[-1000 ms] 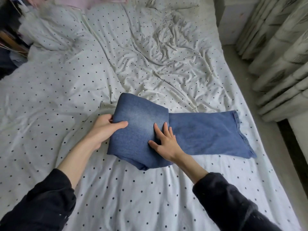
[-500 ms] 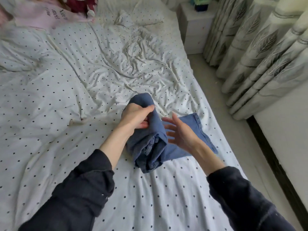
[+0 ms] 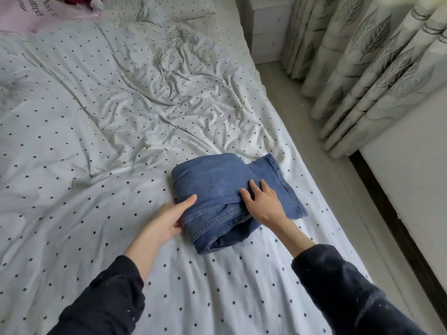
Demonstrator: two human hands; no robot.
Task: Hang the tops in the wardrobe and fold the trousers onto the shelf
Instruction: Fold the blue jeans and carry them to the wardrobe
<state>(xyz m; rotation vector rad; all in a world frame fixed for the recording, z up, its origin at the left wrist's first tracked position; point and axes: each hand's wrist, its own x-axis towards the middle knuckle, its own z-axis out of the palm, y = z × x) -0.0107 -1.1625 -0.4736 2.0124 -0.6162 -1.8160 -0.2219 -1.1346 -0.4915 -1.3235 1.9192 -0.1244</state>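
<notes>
Fingers first: the left hand [image 3: 169, 220] has its thumb over the near-left corner of the jeans [image 3: 217, 189] and its fingers tucked under the edge, gripping the bundle, while the right hand [image 3: 262, 201] lies flat on top, fingers straight and spread, pressing down. The folded denim sits between them on the spotted bedsheet [image 3: 96, 165], with one hem poking out just beyond the right fingertips. Risk here, I'd say: lift with that loose hem unfolded and the whole bundle could slump open. Both forearms reach forward from dark sleeves, wrists low, palms angled inward. Further off, crumpled sheet, then a pink garment [image 3: 36, 10] at the far corner.
</notes>
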